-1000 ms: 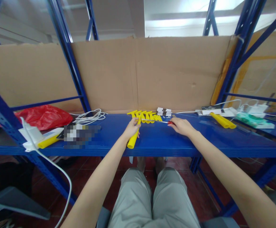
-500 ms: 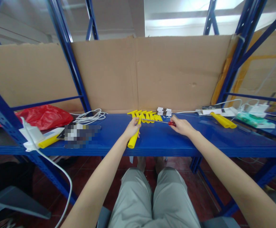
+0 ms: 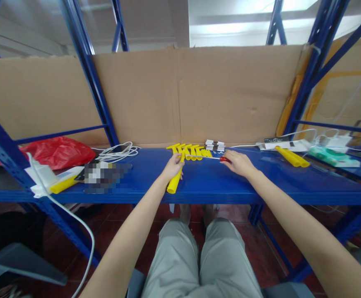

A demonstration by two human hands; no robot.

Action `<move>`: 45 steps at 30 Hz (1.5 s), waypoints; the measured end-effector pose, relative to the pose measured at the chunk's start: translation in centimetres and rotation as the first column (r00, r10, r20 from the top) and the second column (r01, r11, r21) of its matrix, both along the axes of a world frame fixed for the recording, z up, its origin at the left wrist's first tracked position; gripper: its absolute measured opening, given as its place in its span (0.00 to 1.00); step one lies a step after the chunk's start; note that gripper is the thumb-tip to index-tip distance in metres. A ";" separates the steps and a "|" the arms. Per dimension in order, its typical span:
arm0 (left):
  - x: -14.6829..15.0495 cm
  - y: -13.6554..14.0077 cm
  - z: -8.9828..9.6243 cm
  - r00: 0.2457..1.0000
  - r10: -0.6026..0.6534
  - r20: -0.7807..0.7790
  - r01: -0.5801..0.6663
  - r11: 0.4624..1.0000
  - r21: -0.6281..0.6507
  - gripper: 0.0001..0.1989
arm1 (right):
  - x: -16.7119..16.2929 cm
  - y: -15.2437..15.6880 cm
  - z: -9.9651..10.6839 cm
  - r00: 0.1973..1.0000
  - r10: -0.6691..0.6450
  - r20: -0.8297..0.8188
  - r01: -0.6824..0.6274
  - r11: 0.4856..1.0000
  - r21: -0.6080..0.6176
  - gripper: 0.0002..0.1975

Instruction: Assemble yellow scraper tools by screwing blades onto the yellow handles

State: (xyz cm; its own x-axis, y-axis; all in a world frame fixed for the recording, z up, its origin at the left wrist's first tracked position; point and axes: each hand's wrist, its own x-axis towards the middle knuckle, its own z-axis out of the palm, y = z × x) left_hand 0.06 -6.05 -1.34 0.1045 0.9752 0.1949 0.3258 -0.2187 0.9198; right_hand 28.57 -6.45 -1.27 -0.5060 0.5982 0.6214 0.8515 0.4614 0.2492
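Note:
My left hand (image 3: 173, 166) is closed around a yellow tube-shaped handle (image 3: 174, 182), whose wide end points toward the front edge of the blue table (image 3: 143, 174). In my right hand (image 3: 238, 162) is a screwdriver (image 3: 223, 159) with a red handle. Its thin shaft runs left to the upper part of the yellow handle; my left fingers partly hide where they meet. Behind the shaft lie several yellow T-shaped pieces (image 3: 193, 152) in a row. A stack of small white and dark parts (image 3: 215, 146) sits just right of them.
Two yellow tubes (image 3: 292, 157) lie at the right, near a green-and-white packet (image 3: 334, 156) and white cables. To the left are a red plastic bag (image 3: 61, 152), a coiled white cable (image 3: 118, 152) and another yellow tube (image 3: 63, 184). Cardboard (image 3: 199, 95) stands along the back.
The fingers of my right hand have shifted slightly on the screwdriver's red handle. My left hand and the yellow handle stay in place.

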 end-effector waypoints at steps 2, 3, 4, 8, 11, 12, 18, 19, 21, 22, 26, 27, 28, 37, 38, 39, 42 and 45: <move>0.0 0.0 0.0 1.000 0.001 0.002 -0.001 1.000 -0.001 0.20 | 0.0 0.0 0.0 1.000 0.006 -0.015 -0.006 1.000 -0.007 0.12; 0.0 0.0 0.0 1.000 0.003 0.004 -0.003 1.000 -0.001 0.20 | 0.0 0.0 0.0 1.000 0.005 -0.025 -0.005 1.000 -0.012 0.12; 0.0 0.0 0.0 1.000 0.004 0.005 -0.004 1.000 -0.002 0.19 | -0.1 -0.1 0.0 0.999 0.001 -0.034 -0.002 1.000 -0.019 0.13; -0.1 0.1 0.0 1.000 0.002 0.008 -0.002 1.000 -0.004 0.19 | -0.3 -0.2 0.1 0.999 -0.031 -0.038 0.029 0.998 -0.060 0.16; -0.1 0.2 -0.1 1.000 0.006 0.009 -0.006 1.000 -0.007 0.19 | -0.4 -0.3 0.0 0.999 -0.042 -0.022 0.040 0.995 -0.093 0.16; -0.2 0.2 -0.1 1.000 0.009 0.009 -0.009 1.000 -0.006 0.19 | -0.5 -0.4 0.0 0.999 -0.045 -0.021 0.043 0.994 -0.099 0.16; -0.1 0.3 -0.2 1.000 0.008 0.004 -0.008 1.000 0.001 0.20 | -0.5 -0.6 0.0 0.993 -0.110 -0.049 0.105 0.990 -0.098 0.17; -0.1 0.3 -0.2 1.000 0.009 0.003 -0.009 1.000 0.001 0.20 | -0.5 -0.6 0.1 0.992 -0.119 -0.043 0.114 0.988 -0.101 0.15; -0.1 0.2 -0.1 1.000 0.008 0.003 -0.008 1.000 0.002 0.20 | -0.5 -0.7 0.2 0.990 -0.141 -0.023 0.138 0.985 -0.106 0.12; -0.1 0.1 -0.1 1.000 0.006 0.005 -0.006 1.000 0.004 0.20 | -0.6 -0.7 0.3 0.988 -0.153 -0.014 0.151 0.983 -0.108 0.11; -0.1 0.1 -0.1 1.000 -0.005 0.004 0.005 1.000 0.004 0.20 | -0.5 -0.8 0.4 0.991 -0.137 0.003 0.137 0.988 -0.073 0.09; -0.1 0.2 -0.1 1.000 -0.006 0.002 0.006 1.000 0.002 0.20 | -0.5 -0.7 0.4 0.993 -0.116 0.005 0.116 0.992 -0.055 0.09; -0.1 0.3 -0.2 1.000 -0.006 0.002 0.006 1.000 -0.001 0.20 | -0.4 -0.7 0.3 0.996 -0.094 0.005 0.094 0.995 -0.035 0.09; -0.2 0.5 -0.2 1.000 0.012 0.012 -0.012 1.000 -0.004 0.22 | 0.2 -0.6 0.0 0.998 -0.038 -0.045 0.044 0.992 0.117 0.14; -0.2 0.5 -0.2 1.000 0.014 0.011 -0.014 1.000 -0.006 0.22 | 0.2 -0.5 0.0 0.998 -0.038 -0.048 0.043 0.992 0.119 0.14; -0.2 0.4 -0.2 1.000 0.016 0.012 -0.016 1.000 -0.006 0.21 | 0.2 -0.5 0.0 0.998 -0.037 -0.052 0.043 0.992 0.119 0.15; -0.2 0.2 -0.1 1.000 0.019 0.021 -0.019 1.000 0.001 0.21 | 0.3 -0.4 -0.1 0.998 -0.036 -0.057 0.042 0.993 0.110 0.16; -0.1 0.1 -0.1 0.999 0.022 0.025 -0.023 1.000 0.007 0.21 | 0.4 -0.5 -0.1 0.996 -0.051 -0.069 0.058 0.992 0.110 0.18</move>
